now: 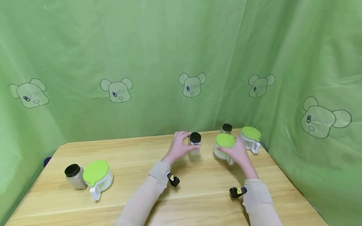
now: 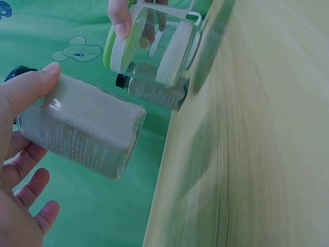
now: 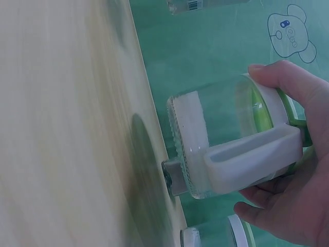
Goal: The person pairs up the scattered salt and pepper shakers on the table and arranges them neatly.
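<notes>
In the head view my left hand (image 1: pixel 178 147) grips a square clear jar (image 1: pixel 195 138) by its upper part, thumb on one side and fingers on the other. This jar has a black lid and pale grey powder inside; the left wrist view shows its base raised off the table. To the right, my right hand (image 1: pixel 238 151) holds a round glass seasoning pot (image 1: pixel 225 141) around its green lid. The pot has a white handle (image 3: pixel 252 162) and a white layer at its bottom. It hangs above its shadow in the right wrist view.
Behind the held pot stands another black-lidded jar (image 1: pixel 227 128), with a second green-lidded pot (image 1: pixel 251 134) to its right. At the table's left are a black-lidded jar (image 1: pixel 76 178) and a green-lidded pot (image 1: pixel 97 174), side by side. A green curtain (image 1: pixel 158 62) borders the wooden table (image 1: pixel 203 201).
</notes>
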{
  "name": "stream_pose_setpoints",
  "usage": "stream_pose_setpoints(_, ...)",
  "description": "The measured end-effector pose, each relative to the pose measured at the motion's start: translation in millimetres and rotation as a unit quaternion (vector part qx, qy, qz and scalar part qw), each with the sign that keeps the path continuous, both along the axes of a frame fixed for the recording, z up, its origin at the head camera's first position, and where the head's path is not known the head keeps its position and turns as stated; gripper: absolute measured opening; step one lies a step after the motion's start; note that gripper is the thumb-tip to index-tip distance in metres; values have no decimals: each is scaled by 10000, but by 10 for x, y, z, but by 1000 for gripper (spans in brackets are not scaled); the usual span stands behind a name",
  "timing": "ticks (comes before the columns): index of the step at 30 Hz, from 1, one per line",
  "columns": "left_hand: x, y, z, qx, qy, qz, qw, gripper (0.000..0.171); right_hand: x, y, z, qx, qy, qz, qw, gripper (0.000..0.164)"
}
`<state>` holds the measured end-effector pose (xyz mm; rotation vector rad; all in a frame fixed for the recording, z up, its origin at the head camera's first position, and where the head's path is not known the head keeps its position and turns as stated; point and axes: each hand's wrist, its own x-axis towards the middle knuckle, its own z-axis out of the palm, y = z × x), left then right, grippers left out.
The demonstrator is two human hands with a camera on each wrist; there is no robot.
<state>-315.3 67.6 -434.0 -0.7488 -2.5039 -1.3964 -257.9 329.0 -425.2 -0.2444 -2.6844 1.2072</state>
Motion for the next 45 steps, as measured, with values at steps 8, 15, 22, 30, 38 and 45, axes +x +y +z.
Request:
stream_pose_setpoints(8, 87, -106, 42, 8, -70, 3, 10000, 74, 23, -106, 46, 31, -57, -8, 10000, 108)
stream_pose_setpoints(15, 128, -224, 46, 57, 53, 12, 10000, 68, 21, -175, 59, 88, -20, 26, 10000, 109)
stream_pose_setpoints(22, 179, -363, 28, 92, 102, 38, 9999, 68, 16, -285, 51, 18, 11, -33, 10000, 109)
stream_pose_setpoints(30, 218, -522, 14, 104, 201, 157, 9996, 65, 15, -407, 31, -104, 27, -42, 9999, 108)
stream_pose_setpoints(38, 287, -717, 22, 59, 138, 281, 9995, 67, 37, -532, 60, -119, -6, 28, 9999, 105)
stream_pose_setpoints(45, 349, -867, 28, -56, 177, 373, 9991, 68, 47, -625, 77, -28, -67, 35, 10000, 107)
